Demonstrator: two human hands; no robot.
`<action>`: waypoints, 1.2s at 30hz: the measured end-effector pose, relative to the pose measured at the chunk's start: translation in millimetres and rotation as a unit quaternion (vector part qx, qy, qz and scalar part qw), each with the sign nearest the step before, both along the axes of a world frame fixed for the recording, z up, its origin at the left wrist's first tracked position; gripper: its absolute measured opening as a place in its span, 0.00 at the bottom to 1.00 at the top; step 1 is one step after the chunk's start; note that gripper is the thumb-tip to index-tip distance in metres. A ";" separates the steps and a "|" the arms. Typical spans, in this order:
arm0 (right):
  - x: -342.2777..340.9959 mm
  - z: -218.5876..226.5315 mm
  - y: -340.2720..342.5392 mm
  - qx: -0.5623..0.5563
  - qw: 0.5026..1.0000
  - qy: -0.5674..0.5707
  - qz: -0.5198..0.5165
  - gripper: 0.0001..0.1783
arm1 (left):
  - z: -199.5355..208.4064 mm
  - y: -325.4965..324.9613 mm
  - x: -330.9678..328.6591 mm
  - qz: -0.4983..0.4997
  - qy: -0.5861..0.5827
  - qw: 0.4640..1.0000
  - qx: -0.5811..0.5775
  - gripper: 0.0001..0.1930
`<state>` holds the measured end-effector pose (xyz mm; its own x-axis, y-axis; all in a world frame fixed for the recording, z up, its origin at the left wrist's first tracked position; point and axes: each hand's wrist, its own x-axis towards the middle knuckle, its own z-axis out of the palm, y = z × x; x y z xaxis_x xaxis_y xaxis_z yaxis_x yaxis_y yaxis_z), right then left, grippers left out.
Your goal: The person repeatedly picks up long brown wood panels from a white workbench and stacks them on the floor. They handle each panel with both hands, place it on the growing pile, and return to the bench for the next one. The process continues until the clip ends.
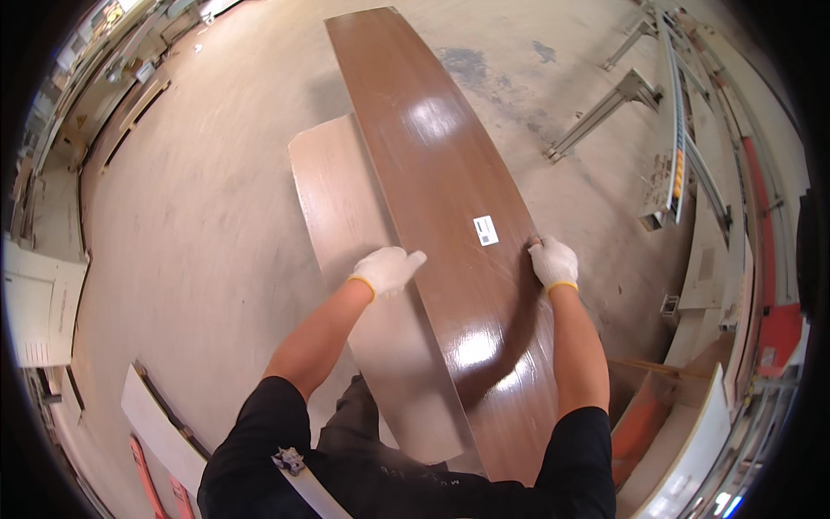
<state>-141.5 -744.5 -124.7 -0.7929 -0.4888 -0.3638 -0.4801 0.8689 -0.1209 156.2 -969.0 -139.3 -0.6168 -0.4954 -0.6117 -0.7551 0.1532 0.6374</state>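
Observation:
A long, glossy brown wood-grain board point(432, 173) lies lengthwise in front of me, a small white label point(486, 230) stuck near its middle. My left hand point(389, 270), in a white knit glove with a yellow cuff, grips the board's left edge with the thumb over the top; its fingers are partly hidden. On the opposite edge, my right hand point(553, 262) in a matching glove is closed around the rim. Beneath the brown board and sticking out to its left is a paler beige panel point(333, 190). Light glares off the brown surface near my body.
A metal rail frame with support legs point(605, 112) runs along the right. An open-topped box-like bin point(674, 432) stands at lower right. At lower left are a leaning white panel point(160, 424) and red forks point(147, 476). Machinery cabinets point(43, 294) line the left.

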 end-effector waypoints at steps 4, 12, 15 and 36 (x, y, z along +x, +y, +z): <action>-13.5 -25.1 2.1 -0.041 0.999 0.028 0.011 0.29 | -23.8 13.5 34.1 -0.015 0.081 0.934 -0.349 0.29; -1.6 -79.9 -28.3 -0.120 0.984 0.094 -0.091 0.30 | -113.5 51.3 85.7 -0.032 0.186 0.883 -0.431 0.33; 10.4 -80.1 -28.0 -0.119 0.983 0.103 -0.090 0.30 | -120.1 52.0 86.3 0.010 0.191 0.894 -0.404 0.37; 35.9 -77.1 -31.1 -0.083 0.996 -0.008 0.028 0.29 | -117.8 53.1 93.7 0.021 0.117 0.921 -0.370 0.44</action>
<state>-105.6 -775.6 -201.9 -0.7573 -0.5872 -0.2859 -0.5246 0.8077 -0.2692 249.9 -915.9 -257.1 -0.6594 -0.7501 0.0500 -0.6260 0.5848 0.5159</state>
